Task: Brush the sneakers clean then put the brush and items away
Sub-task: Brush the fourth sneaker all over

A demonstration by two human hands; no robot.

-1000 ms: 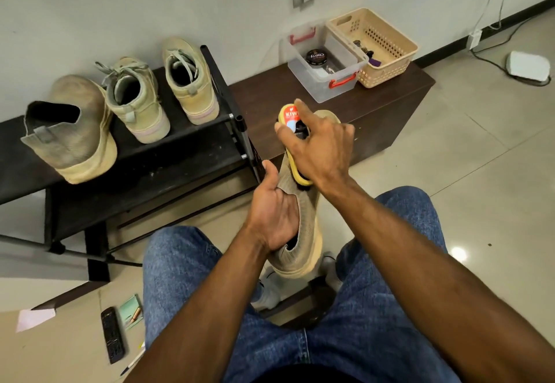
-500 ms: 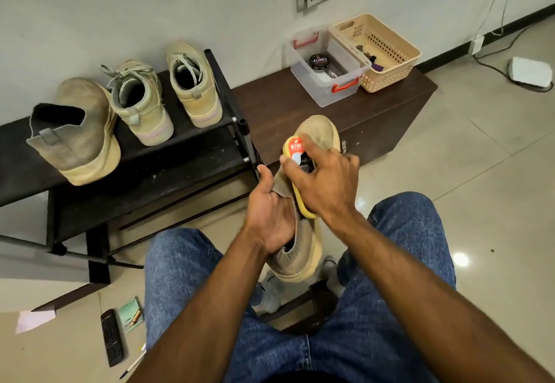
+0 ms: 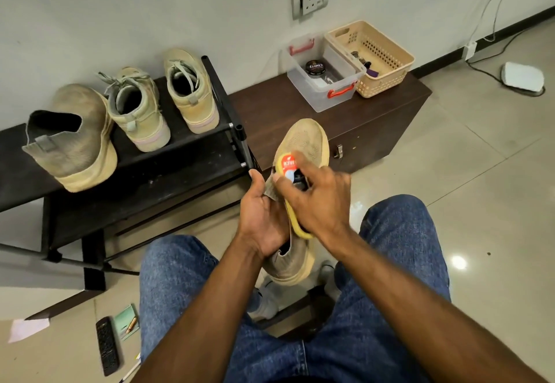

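At the left of the frame a knit sneaker (image 3: 70, 139) sits on the black shoe rack (image 3: 168, 169). It looks soft and floppy, and light. Just beside it, two lace-up sneakers (image 3: 162, 100) stand on the same shelf. They look stiffer, with thick soles. A good place to pick one up looks like the heel or the sole, where it is firm.

In the middle of the frame, the left hand (image 3: 264, 217) holds another knit sneaker (image 3: 306, 142) in the air above the person's knees. Its fingers go into the shoe opening, and the thumb lies on the outside, pinching the soft collar. The cloth looks thin, so it may bend when pushed. A hand inside helps keep it in shape.

The right hand (image 3: 318, 202) holds the yellow brush (image 3: 292, 202) against the side of this shoe. Its fingers curl over the top of the brush. The hand is a bit blurry. The brush looks light and firm, with a smooth top that could slip, so a wrap-around hold seems best.

To the upper right, a clear box (image 3: 318, 100) with red handles sits on the brown counter (image 3: 270, 109). A round black tin (image 3: 315, 68) lies inside it. A tan basket (image 3: 387, 79) touches the box on its right. Both look light and easy to lift by the rims. The brush probably goes in one of them later.
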